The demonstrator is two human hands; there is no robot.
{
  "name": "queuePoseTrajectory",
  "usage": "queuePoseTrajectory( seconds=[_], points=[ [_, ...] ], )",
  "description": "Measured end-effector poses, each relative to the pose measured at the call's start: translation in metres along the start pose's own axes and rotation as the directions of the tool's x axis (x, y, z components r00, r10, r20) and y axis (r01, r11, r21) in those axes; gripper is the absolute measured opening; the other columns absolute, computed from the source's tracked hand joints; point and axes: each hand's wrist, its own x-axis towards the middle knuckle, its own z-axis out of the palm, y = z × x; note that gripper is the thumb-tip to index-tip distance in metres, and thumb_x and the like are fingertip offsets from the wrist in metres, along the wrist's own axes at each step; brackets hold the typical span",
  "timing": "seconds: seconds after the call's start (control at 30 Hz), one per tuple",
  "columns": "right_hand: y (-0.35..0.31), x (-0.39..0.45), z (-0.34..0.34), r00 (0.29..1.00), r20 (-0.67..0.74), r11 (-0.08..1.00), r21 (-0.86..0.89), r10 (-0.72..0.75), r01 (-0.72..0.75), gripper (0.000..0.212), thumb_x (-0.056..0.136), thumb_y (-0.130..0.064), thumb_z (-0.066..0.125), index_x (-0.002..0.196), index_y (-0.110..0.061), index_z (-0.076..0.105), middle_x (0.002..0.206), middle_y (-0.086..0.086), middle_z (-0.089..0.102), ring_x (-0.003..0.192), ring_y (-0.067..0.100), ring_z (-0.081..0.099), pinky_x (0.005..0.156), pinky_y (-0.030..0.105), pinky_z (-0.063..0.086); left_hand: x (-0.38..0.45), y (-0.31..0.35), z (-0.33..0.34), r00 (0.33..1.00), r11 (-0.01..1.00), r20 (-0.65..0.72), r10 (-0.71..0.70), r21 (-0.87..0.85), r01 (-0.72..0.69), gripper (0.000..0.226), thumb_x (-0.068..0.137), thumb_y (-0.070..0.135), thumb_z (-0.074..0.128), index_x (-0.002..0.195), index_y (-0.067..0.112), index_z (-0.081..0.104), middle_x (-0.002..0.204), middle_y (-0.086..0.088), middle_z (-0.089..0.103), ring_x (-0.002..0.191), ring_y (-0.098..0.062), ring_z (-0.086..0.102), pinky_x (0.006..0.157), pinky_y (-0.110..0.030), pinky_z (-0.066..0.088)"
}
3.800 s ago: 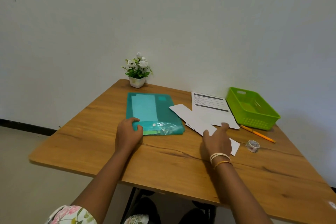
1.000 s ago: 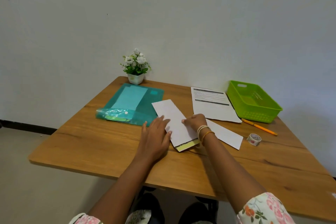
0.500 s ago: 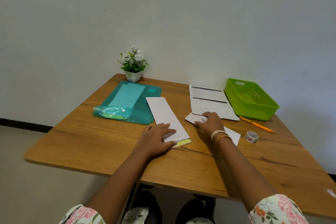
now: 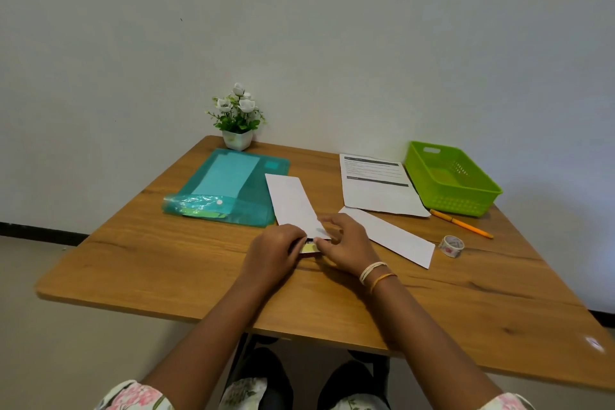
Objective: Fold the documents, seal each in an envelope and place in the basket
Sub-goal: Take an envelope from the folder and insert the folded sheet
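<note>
A long white envelope [image 4: 293, 203] lies on the wooden table [image 4: 166, 260], its near end showing a yellow strip. My left hand [image 4: 274, 248] and my right hand [image 4: 346, 241] meet at that near end, and their fingers pinch it. A second white envelope [image 4: 396, 236] lies flat to the right of my right hand. A printed document [image 4: 376, 186] lies flat behind it. The green basket [image 4: 479, 200] stands at the far right with nothing in it.
A teal plastic folder [image 4: 233, 186] lies at the left, partly under the first envelope. A small potted plant [image 4: 238, 120] stands at the back edge. An orange pencil [image 4: 462, 225] and a roll of tape [image 4: 452, 246] lie near the basket.
My right hand has moved left from the second envelope to the near end of the first one. My left hand has gone from lying flat on that envelope to pinching its end.
</note>
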Motion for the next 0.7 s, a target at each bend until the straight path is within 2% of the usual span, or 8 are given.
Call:
queuePoseTrajectory(
  seconds=[0.13, 0.4, 0.53, 0.63, 0.7],
  points=[
    [-0.008, 0.003, 0.004, 0.990, -0.008, 0.976, -0.169, -0.143, 0.140, 0.050, 0.075, -0.036, 0.072, 0.122, -0.024, 0.062, 0.126, -0.003, 0.061, 0.114, 0.014, 0.055, 0.095, 0.023, 0.044, 0.000, 0.002, -0.001, 0.997, 0.997, -0.078, 0.025, -0.075, -0.031, 0.014, 0.088, 0.014, 0.066, 0.101, 0.013, 0.071, 0.097, -0.002, 0.071, 0.085, -0.013, 0.064, 0.072, -0.028, 0.054],
    [-0.014, 0.003, 0.005, 1.000, 0.000, 0.996, 0.091, -0.008, 0.008, 0.034, 0.078, -0.030, 0.076, 0.111, -0.021, 0.071, 0.114, -0.001, 0.069, 0.104, 0.012, 0.060, 0.088, 0.020, 0.047, 0.000, 0.003, 0.001, 0.992, 0.995, -0.123, 0.030, -0.092, -0.042, 0.014, 0.091, 0.011, 0.062, 0.103, 0.014, 0.069, 0.098, -0.002, 0.070, 0.087, -0.012, 0.063, 0.074, -0.025, 0.052],
    [-0.015, 0.002, 0.002, 0.998, 0.052, 0.988, 0.153, 0.030, -0.038, 0.024, 0.086, -0.025, 0.068, 0.109, -0.019, 0.072, 0.112, -0.001, 0.070, 0.107, 0.014, 0.060, 0.090, 0.024, 0.048, -0.001, 0.001, 0.002, 0.990, 0.992, -0.137, -0.031, -0.125, 0.014, 0.014, 0.091, 0.013, 0.063, 0.103, 0.014, 0.070, 0.097, -0.001, 0.070, 0.087, -0.010, 0.062, 0.075, -0.020, 0.051],
    [-0.016, 0.002, 0.001, 0.999, 0.050, 1.000, 0.013, 0.008, -0.009, 0.024, 0.091, -0.021, 0.060, 0.113, -0.020, 0.071, 0.116, -0.001, 0.069, 0.111, 0.016, 0.059, 0.096, 0.029, 0.048, -0.001, 0.001, 0.002, 0.984, 0.983, -0.150, -0.095, -0.172, 0.069, 0.014, 0.088, 0.010, 0.066, 0.102, 0.013, 0.071, 0.095, -0.002, 0.071, 0.086, -0.009, 0.063, 0.076, -0.021, 0.053],
    [-0.017, 0.001, 0.002, 0.999, 0.017, 0.994, -0.107, -0.028, 0.030, 0.029, 0.088, -0.021, 0.063, 0.117, -0.020, 0.068, 0.118, 0.000, 0.068, 0.110, 0.017, 0.060, 0.096, 0.031, 0.049, 0.000, 0.003, 0.003, 0.985, 0.974, -0.139, -0.099, -0.218, 0.067, 0.016, 0.087, 0.009, 0.067, 0.101, 0.014, 0.071, 0.094, 0.000, 0.071, 0.086, -0.006, 0.063, 0.076, -0.024, 0.055]
  ],
)
